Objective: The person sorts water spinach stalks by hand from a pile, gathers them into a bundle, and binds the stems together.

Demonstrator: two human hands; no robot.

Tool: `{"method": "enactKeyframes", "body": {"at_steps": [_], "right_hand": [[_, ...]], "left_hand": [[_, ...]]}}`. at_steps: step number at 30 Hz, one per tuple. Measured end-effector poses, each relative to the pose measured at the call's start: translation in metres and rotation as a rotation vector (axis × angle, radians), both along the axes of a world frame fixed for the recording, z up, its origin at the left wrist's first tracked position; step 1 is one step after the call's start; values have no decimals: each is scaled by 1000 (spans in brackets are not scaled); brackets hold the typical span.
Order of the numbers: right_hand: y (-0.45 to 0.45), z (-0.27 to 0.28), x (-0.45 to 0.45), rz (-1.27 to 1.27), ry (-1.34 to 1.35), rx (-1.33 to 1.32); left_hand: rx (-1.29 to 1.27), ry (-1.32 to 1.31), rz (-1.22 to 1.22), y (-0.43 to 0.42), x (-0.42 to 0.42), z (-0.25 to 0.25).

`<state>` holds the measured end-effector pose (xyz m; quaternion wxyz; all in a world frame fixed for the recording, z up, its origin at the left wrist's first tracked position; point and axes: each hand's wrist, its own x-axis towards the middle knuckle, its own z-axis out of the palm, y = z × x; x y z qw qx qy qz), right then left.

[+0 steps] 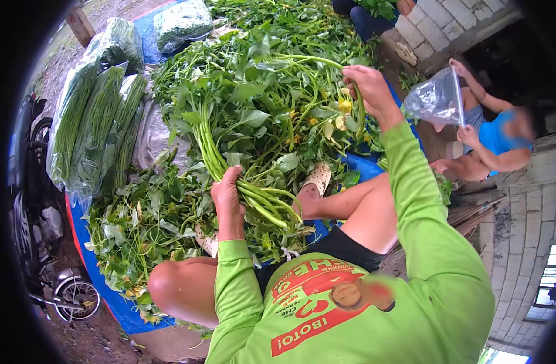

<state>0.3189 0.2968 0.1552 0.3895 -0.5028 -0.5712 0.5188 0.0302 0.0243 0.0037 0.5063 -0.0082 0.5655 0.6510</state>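
Note:
My left hand (227, 197) is wrapped round a bundle of long green leafy stems (208, 145), their thick cut ends sticking out toward my lap. The leaves of the bundle spread away from me over the heap. Farther right, my right hand (366, 88) grips a single leafy stem (314, 59) near its end, which bends down below my fingers. The stem's other end runs left into a large pile of leafy greens (241, 79) lying before me and around my feet. Some yellowed leaves (345, 106) hang beneath my right hand.
Clear plastic bags packed with long green stalks (90, 127) lie at the left, with another full bag (182, 25) behind. A blue tarp (117, 303) lies under the greens. A person in blue (508, 136) holds a clear plastic bag (436, 97) at right. A motorcycle (47, 230) stands left.

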Motion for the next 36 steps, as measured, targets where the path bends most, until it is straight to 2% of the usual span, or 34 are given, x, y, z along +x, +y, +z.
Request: {"method": "enactKeyframes", "body": {"at_steps": [2,5,9,13,14,17,19,21,23,26,28,31,33,35,36], "right_hand": [[-19,24,-7,-40,107,-6],[-37,26,-5,-27,70,96],[-65,35,-14,-58,29,300],[-103,25,-41,-96,-138,548],[-116,22,-50,-82,-185,535],[-161,-4,-82,47,-273,442],[-188,-56,-98,218,-254,320],[-204,-119,-100,328,-277,-68],[-210,-152,-97,318,-260,-104],[-220,-167,-96,382,-361,-48],[-218,-165,-97,508,-520,35],[-222,-171,-106,543,-429,61],[-220,-182,-103,611,-380,-7],[-225,-133,-101,409,-87,-395],[-220,-119,-94,326,-20,-347]], "left_hand": [[5,10,13,5,2,3],[15,-9,-16,5,3,-15],[28,-16,-26,6,9,-14],[-16,-5,-52,4,13,-15],[-13,-23,-69,4,13,-29],[61,-35,-39,4,24,-26],[77,-124,-81,4,32,-45],[165,-268,-104,2,38,-71],[208,-428,-108,0,41,-76],[226,-483,-109,-5,42,-88],[248,-304,-78,-9,48,-80],[141,-90,-119,-8,48,-83],[166,-91,-65,-10,41,-79],[126,-69,-101,-10,28,-65],[103,-104,-129,-11,22,-54]]}}
